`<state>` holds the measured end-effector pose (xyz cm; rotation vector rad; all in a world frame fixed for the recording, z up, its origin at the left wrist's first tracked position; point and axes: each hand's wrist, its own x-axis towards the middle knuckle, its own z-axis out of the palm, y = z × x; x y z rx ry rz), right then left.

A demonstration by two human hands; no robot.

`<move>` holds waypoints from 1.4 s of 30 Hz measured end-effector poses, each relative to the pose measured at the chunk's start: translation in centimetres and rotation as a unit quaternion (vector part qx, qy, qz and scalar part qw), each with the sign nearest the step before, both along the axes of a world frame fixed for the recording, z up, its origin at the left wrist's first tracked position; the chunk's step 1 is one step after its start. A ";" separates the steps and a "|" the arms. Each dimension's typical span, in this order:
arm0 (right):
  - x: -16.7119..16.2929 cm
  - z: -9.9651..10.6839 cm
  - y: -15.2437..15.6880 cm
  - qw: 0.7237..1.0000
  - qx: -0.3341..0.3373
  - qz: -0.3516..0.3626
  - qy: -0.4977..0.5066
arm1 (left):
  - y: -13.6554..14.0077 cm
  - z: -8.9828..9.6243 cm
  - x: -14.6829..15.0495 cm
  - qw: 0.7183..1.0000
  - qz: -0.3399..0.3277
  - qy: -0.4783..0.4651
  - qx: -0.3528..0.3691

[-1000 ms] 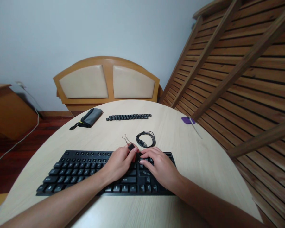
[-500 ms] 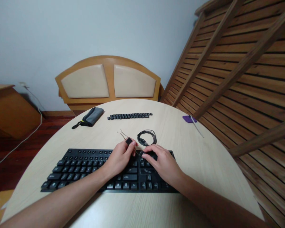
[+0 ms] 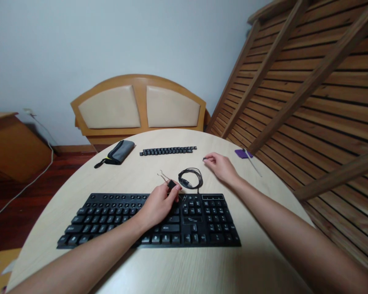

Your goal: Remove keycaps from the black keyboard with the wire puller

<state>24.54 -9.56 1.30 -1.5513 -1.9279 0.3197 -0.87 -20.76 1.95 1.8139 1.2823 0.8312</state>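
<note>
A black keyboard [image 3: 168, 227] lies near the front of the table, with its top row of keycaps off. My left hand [image 3: 158, 203] is over its middle, closed around a wire keycap puller [image 3: 171, 184] that has a black handle and thin wire prongs pointing away. Beyond the keyboard, to the right of the coiled cable [image 3: 190, 178], my right hand [image 3: 219, 165] pinches a small black keycap [image 3: 205, 159] between thumb and fingers, just above the tabletop. Removed keycaps [image 3: 168, 151] stand in two rows at the far side, left of that hand.
On the round table [image 3: 263, 228] a grey and black pouch [image 3: 122, 152] lies at the far left. At the right edge are a purple cloth [image 3: 243, 153] and a thin light stick [image 3: 253, 163]. A slatted wooden panel [image 3: 313, 102] rises on the right.
My right hand has moved from the keyboard's upper part away to the far right of the cable, carrying the keycap. My left hand stays over the keyboard with the puller.
</note>
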 end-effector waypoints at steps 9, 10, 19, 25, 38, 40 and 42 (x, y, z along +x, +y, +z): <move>-0.8 -1.5 6.7 0.996 0.003 -0.050 -0.069 | 0.1 0.2 0.0 1.000 0.005 0.012 -0.012; -1.1 -1.7 7.0 0.996 0.006 -0.052 -0.074 | 0.0 0.2 0.1 1.000 0.004 0.011 -0.012; -2.6 -3.2 7.9 0.995 0.045 -0.060 -0.071 | 0.0 0.4 0.2 1.000 0.006 0.017 -0.009; -2.5 -3.2 8.1 0.995 0.053 -0.044 -0.068 | -0.1 0.4 0.2 1.000 -0.001 0.012 -0.002; -2.6 -3.0 8.0 0.996 0.049 -0.029 -0.064 | -0.2 0.2 0.2 1.000 -0.004 0.010 -0.008; -2.7 -3.0 8.1 0.996 0.050 -0.027 -0.061 | -0.2 0.2 0.2 1.000 -0.004 0.011 -0.007; -2.7 -3.1 8.0 0.997 0.051 -0.025 -0.057 | -0.1 0.2 0.2 1.000 -0.002 0.013 -0.008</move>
